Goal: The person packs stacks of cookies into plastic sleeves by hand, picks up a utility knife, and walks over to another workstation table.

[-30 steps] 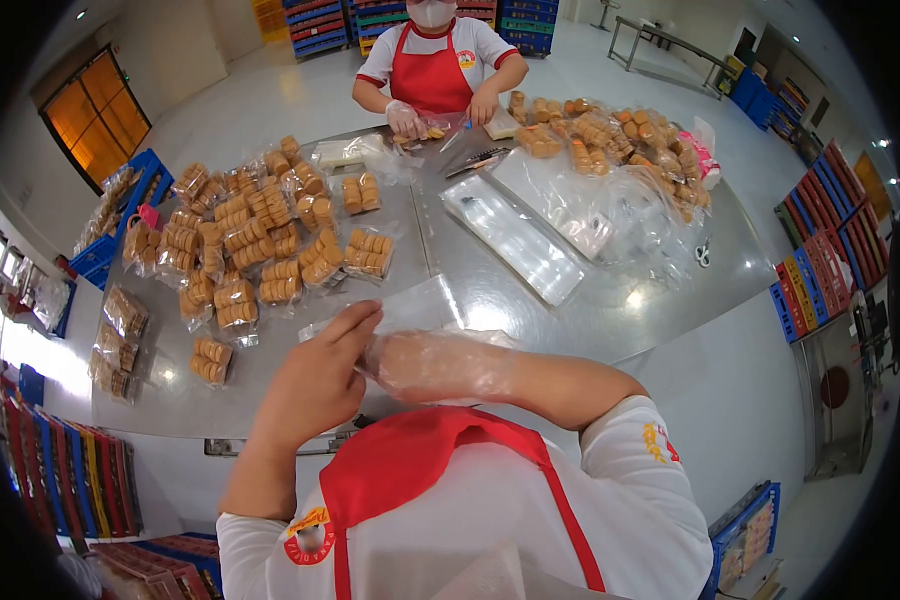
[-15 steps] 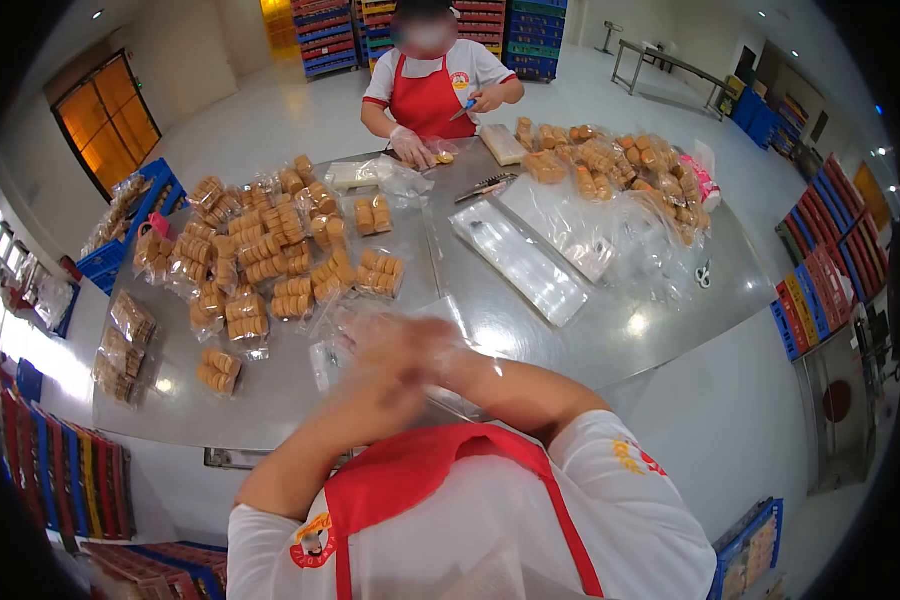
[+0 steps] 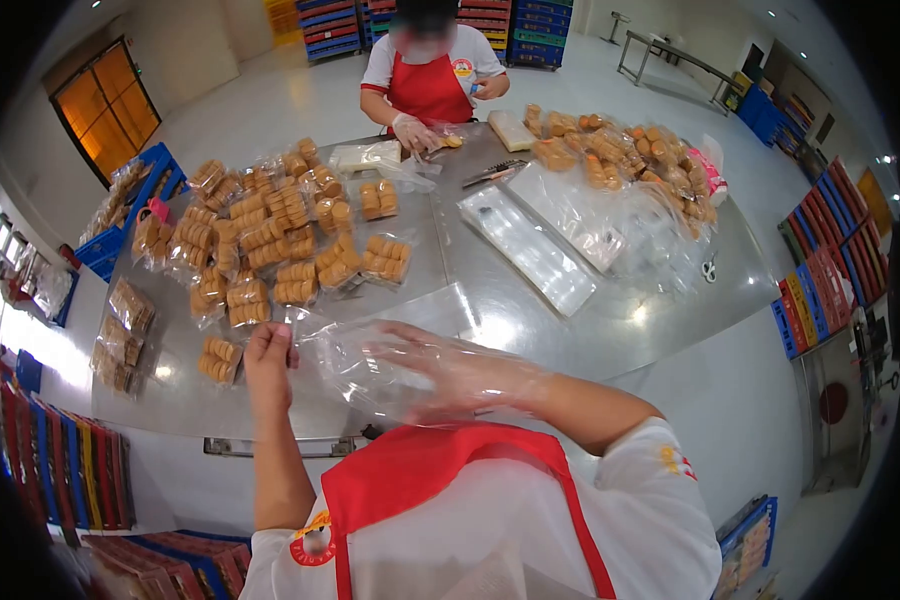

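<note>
My left hand (image 3: 272,350) is closed, thumb and fingers pinching the left edge of a thin clear plastic bag (image 3: 345,365). The loose plastic stretches across to my right hand (image 3: 450,372), which appears to be inside it up to the wrist, palm toward me and fingers spread. Another flat clear sheet or bag (image 3: 435,312) lies on the table just beyond. Close to my left hand sits a small pack of round biscuits (image 3: 219,360). A large heap of similar biscuit packs (image 3: 270,235) is spread further back on the left.
The metal table (image 3: 390,275) also carries a long stack of clear bags (image 3: 528,250), scissors (image 3: 709,269), and larger biscuit bags (image 3: 620,155) at the right. Across it, a co-worker (image 3: 432,85) in a red apron handles something small. A blue crate (image 3: 160,180) stands at left.
My hands were together and blurred over the table; now they are apart. The left has moved left with the bag's edge, and the right has spread its fingers within the plastic.
</note>
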The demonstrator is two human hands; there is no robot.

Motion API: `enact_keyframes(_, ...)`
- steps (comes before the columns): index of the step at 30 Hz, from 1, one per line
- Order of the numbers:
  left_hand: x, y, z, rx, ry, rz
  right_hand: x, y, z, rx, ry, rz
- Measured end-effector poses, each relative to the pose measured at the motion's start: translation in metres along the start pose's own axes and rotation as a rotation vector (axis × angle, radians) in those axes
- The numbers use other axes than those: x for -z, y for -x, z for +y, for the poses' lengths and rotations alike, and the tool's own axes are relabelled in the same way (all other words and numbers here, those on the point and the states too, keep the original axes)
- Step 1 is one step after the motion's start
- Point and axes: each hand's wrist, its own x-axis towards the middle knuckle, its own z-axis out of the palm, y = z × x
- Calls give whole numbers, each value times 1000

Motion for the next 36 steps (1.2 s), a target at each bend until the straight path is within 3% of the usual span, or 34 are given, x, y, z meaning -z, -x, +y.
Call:
enact_keyframes(3, 2, -5, -7, 32, -23, 8, 12, 18, 8, -122, -7, -130)
enact_keyframes(4, -14, 2, -7, 49, -57, -83, 15, 12, 15, -189, -33, -198)
enact_keyframes(6, -48, 17, -3, 75, -127, -273, 15, 3, 8, -321, -394, -175)
enact_keyframes(7, -61, 18, -5, 76, -100, -285, 16, -3, -8, -380, -724, -86)
enact_keyframes(9, -77, 15, -16, 83, -45, -306, 5, -6, 10, 5, 16, 76)
enact_keyframes(14, -73, 17, -20, 127, -3, -421, -2, 0, 41, -242, -90, -124)
enact_keyframes(16, -74, 22, -24, 142, 58, -462, -8, 2, 44, -219, -91, -82)
enact_keyframes(18, -73, 19, -37, 156, 109, -466, -14, 8, 34, -38, -1, 148)
enact_keyframes(21, -73, 17, -47, 175, 140, -397, -12, 12, 34, -97, -209, 71)
enact_keyframes(24, -80, 16, -49, 238, 207, -403, -13, 7, 39, 1, -12, 106)
enact_keyframes(25, -82, 16, -48, 245, 214, -401, -10, 5, 24, 59, -120, 245)
enact_keyframes(28, -87, 17, -41, 259, 253, -381, -22, 8, 41, -89, -100, 266)
enact_keyframes(30, -89, 20, -34, 269, 304, -349, -18, 5, 53, -142, -114, 109)
enact_keyframes(32, -87, 19, -43, 241, 314, -381, -21, 5, 51, -118, -88, 134)
enact_keyframes(34, -87, 20, -46, 227, 304, -400, -20, 8, 31, -10, -16, 341)
enact_keyframes(36, -90, 23, -44, 221, 272, -401, -29, 7, 52, -111, -44, 217)
